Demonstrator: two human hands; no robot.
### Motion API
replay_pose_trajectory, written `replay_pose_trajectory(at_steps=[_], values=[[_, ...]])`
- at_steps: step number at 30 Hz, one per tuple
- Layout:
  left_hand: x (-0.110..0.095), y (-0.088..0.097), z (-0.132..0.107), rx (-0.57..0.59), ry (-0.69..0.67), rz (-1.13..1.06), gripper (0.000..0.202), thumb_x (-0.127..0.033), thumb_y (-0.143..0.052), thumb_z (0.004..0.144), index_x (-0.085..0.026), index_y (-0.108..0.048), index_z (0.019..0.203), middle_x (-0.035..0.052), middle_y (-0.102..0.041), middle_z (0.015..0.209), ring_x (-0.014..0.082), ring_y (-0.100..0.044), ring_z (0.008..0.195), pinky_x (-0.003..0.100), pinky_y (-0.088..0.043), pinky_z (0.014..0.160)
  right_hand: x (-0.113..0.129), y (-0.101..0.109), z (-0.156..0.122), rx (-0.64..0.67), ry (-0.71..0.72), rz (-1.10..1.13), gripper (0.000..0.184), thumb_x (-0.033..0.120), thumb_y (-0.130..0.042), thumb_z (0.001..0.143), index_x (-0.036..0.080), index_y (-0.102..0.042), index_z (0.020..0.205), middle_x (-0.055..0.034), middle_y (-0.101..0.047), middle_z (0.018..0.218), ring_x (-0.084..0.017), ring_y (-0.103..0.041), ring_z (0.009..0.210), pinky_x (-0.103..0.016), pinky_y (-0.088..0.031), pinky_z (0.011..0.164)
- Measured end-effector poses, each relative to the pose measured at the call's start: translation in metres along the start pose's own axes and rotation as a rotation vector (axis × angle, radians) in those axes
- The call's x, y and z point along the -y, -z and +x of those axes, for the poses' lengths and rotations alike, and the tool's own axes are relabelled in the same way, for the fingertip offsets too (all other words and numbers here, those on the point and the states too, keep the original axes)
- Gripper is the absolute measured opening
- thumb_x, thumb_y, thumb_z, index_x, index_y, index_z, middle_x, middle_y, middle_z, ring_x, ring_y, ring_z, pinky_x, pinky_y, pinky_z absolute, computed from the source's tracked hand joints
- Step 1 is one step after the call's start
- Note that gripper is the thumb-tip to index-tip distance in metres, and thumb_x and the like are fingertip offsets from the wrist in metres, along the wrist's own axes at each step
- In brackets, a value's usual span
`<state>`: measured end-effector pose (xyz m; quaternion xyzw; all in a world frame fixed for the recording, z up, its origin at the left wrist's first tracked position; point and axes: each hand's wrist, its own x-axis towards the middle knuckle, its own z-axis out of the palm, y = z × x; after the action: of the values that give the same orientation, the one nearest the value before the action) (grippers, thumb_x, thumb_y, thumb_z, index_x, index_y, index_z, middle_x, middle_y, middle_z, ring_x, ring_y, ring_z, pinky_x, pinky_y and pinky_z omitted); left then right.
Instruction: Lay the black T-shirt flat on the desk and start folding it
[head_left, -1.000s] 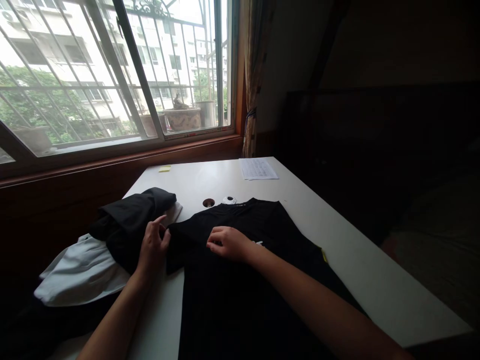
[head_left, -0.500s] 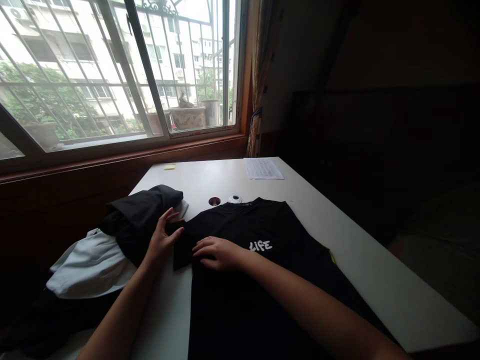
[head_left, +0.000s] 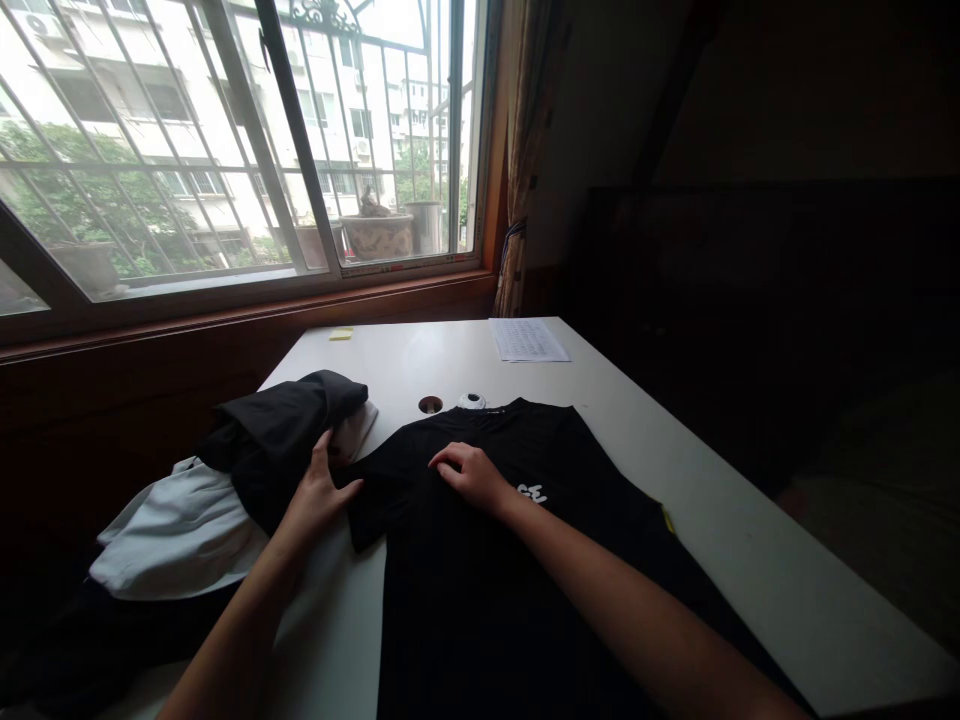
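Observation:
A black T-shirt (head_left: 450,600) with white lettering on its chest lies spread on the white table (head_left: 600,375), its collar toward the far end. Over the chest is my right hand (head_left: 474,478), fingers loosely bent and holding nothing; whether it touches the cloth I cannot tell. The forearm hides part of the lettering. Between the shirt's left sleeve (head_left: 369,510) and the clothes pile, my left hand (head_left: 321,492) is open, thumb and forefinger wide apart. The thumb tip is close to the sleeve edge.
On the left is a heap of clothes with a black garment (head_left: 277,420) and a white garment (head_left: 180,535). Farther back are a round table hole (head_left: 430,405), a white round object (head_left: 472,401), printed sheets (head_left: 529,340) and yellow sticky notes (head_left: 341,334). A barred window stands behind.
My right hand has moved from near the sleeve up and to the right across the chest. My left hand has dropped slightly toward me, with its fingers still apart.

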<state>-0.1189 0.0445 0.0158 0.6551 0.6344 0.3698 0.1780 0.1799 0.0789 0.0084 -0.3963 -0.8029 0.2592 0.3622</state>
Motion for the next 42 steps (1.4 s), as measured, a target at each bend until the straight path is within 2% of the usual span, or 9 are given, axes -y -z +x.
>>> replay_pose_trajectory(at_steps=[5,10,15,18,23,27,30,33,42], values=[[0.001,-0.007,-0.002,0.002,-0.137,-0.006,0.083,-0.026,-0.062,0.080,-0.021,-0.033,0.157,0.0160,-0.053,0.137,0.0330,-0.055,0.126,0.053,-0.042,0.111,0.004,-0.009,-0.009,0.015,0.167,-0.260,0.017,0.012,-0.063,0.088,0.021,-0.074,0.098,-0.0070,-0.069,0.105,-0.023,-0.057,0.099,-0.038,-0.049,0.093],[-0.013,-0.002,0.000,-0.165,-0.122,-0.038,0.069,-0.029,-0.063,0.086,-0.024,-0.042,0.152,0.0121,-0.055,0.138,0.0325,-0.052,0.132,0.052,-0.041,0.114,0.005,-0.010,-0.009,0.029,0.174,-0.308,0.018,0.013,-0.062,0.089,0.021,-0.073,0.101,-0.0077,-0.067,0.105,-0.024,-0.056,0.100,-0.039,-0.050,0.093],[-0.038,-0.008,-0.008,-0.259,-0.289,-0.157,0.056,-0.028,-0.063,0.094,-0.028,-0.046,0.147,0.0109,-0.052,0.144,0.0278,-0.061,0.120,0.044,-0.056,0.098,0.000,-0.009,-0.007,0.007,0.150,-0.203,0.024,0.013,-0.061,0.091,0.022,-0.072,0.110,-0.0070,-0.069,0.104,-0.024,-0.058,0.100,-0.039,-0.049,0.094],[-0.056,-0.020,-0.019,-0.124,-0.540,-0.165,0.055,-0.021,-0.058,0.098,-0.033,-0.041,0.150,0.0105,-0.047,0.150,0.0248,-0.062,0.120,0.037,-0.060,0.091,-0.003,-0.005,-0.005,-0.006,0.036,-0.055,0.026,0.019,-0.056,0.096,0.023,-0.070,0.118,-0.0053,-0.072,0.099,-0.022,-0.063,0.097,-0.037,-0.050,0.092],[-0.085,-0.037,-0.045,0.298,-0.939,0.032,0.058,-0.010,-0.047,0.102,-0.031,-0.038,0.155,0.0104,-0.043,0.156,0.0243,-0.055,0.133,0.040,-0.055,0.105,-0.007,0.001,-0.002,-0.119,-0.152,0.204,0.034,0.038,-0.043,0.105,0.024,-0.068,0.122,-0.0051,-0.073,0.103,-0.021,-0.068,0.094,-0.034,-0.052,0.085],[-0.094,-0.032,-0.055,0.352,-1.102,0.126,0.058,-0.013,-0.054,0.099,-0.029,-0.041,0.154,0.0101,-0.054,0.149,0.0255,-0.061,0.121,0.042,-0.057,0.100,-0.008,0.000,-0.001,-0.137,-0.235,0.250,0.040,0.047,-0.054,0.099,0.023,-0.062,0.130,-0.0006,-0.068,0.081,-0.018,-0.063,0.074,-0.031,-0.050,0.071],[-0.089,-0.018,-0.051,0.308,-1.016,0.104,0.057,-0.017,-0.060,0.096,-0.028,-0.044,0.150,0.0106,-0.060,0.138,0.0270,-0.061,0.118,0.047,-0.054,0.103,-0.009,-0.001,-0.001,-0.096,-0.228,0.163,0.054,0.035,-0.072,0.085,0.025,-0.056,0.136,0.0025,-0.064,0.081,-0.015,-0.059,0.072,-0.029,-0.047,0.070],[-0.076,-0.002,-0.042,0.345,-0.813,0.099,0.054,-0.016,-0.062,0.091,-0.027,-0.048,0.142,0.0108,-0.062,0.126,0.0271,-0.062,0.113,0.044,-0.056,0.098,-0.012,-0.001,-0.001,-0.098,-0.212,0.145,0.056,0.025,-0.070,0.082,0.028,-0.055,0.136,0.0030,-0.060,0.084,-0.014,-0.057,0.072,-0.029,-0.046,0.071],[-0.047,0.006,-0.031,0.597,-0.482,0.071,0.064,-0.024,-0.083,0.075,-0.026,-0.050,0.130,0.0063,-0.060,0.111,0.0248,-0.063,0.099,0.037,-0.056,0.086,-0.031,-0.002,0.000,-0.236,-0.267,0.358,0.049,0.035,-0.062,0.089,0.027,-0.054,0.137,0.0012,-0.057,0.093,-0.015,-0.056,0.077,-0.030,-0.049,0.074]])
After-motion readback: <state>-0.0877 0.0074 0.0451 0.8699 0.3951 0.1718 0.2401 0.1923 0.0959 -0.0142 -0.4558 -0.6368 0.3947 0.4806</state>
